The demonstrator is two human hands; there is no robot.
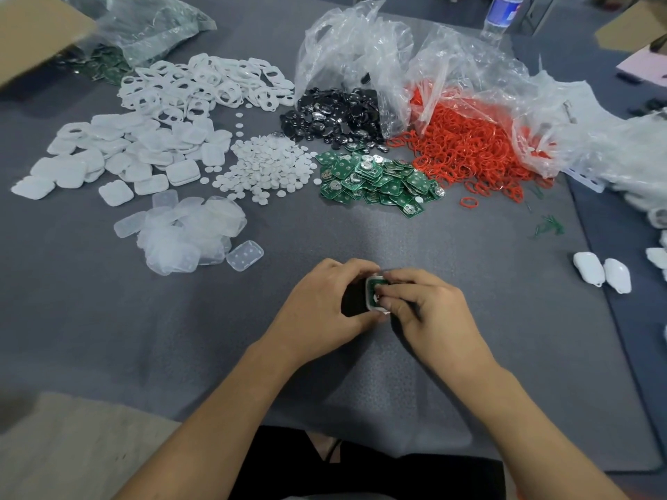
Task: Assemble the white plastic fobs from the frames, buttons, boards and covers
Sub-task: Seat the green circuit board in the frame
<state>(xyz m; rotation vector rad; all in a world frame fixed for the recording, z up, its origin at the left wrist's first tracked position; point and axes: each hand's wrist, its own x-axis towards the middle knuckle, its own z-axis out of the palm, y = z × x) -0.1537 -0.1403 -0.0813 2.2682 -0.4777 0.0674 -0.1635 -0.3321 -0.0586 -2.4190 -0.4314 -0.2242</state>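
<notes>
A half-built white fob (374, 291) with a green board showing inside sits between both hands just above the grey mat. My left hand (325, 304) curls round its left side. My right hand (422, 304) pinches its right edge, with fingertips on the board. Further back lie the part heaps: white frames (202, 84), white covers (119, 153), small white round buttons (267, 167), green boards (375, 182) and clear soft covers (191, 232).
Black and silver discs (335, 117) and red rubber rings (465, 146) spill from clear plastic bags (361, 45) at the back. Two finished white fobs (601, 270) lie at the right. A water bottle (500, 12) stands far right, a cardboard box (36, 30) far left.
</notes>
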